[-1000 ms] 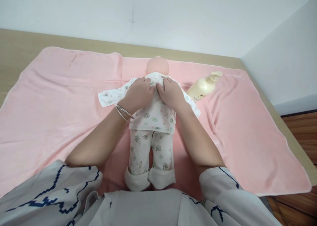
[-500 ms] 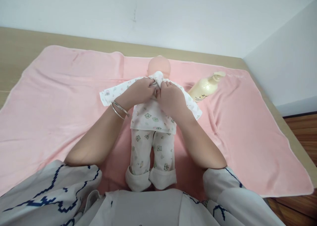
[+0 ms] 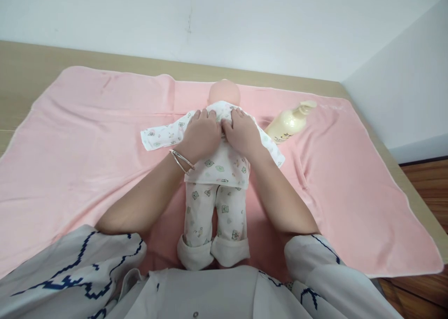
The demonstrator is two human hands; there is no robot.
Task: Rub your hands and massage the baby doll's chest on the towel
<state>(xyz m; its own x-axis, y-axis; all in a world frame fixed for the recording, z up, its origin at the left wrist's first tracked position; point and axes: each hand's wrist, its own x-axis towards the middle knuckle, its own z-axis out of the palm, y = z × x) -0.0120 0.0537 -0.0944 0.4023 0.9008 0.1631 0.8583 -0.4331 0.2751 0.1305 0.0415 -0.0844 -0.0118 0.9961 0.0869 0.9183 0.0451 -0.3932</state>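
A baby doll (image 3: 224, 92) lies with its head away from me, dressed in a white printed shirt (image 3: 219, 169) and matching trousers (image 3: 231, 211) with rolled cuffs. My left hand (image 3: 202, 133), with silver bangles at its wrist, rests on the left side of the shirt's upper part, fingers laid out flat. On the other side my right hand (image 3: 242, 131) lies on the shirt near the collar, its fingers likewise stretched over the cloth. Both thumbs are close together at the middle of the chest. The cloth under my palms is hidden.
A pink blanket (image 3: 105, 169) is spread under the doll on a wooden table (image 3: 31, 60). To the doll's right a cream pump bottle (image 3: 287, 124) lies tilted on the blanket. A white wall (image 3: 266, 25) rises behind the table.
The bunched cloth at the neck, pinched by both hands before, now lies flat. My fingers have let go and spread over the shirt on either side of the chest.
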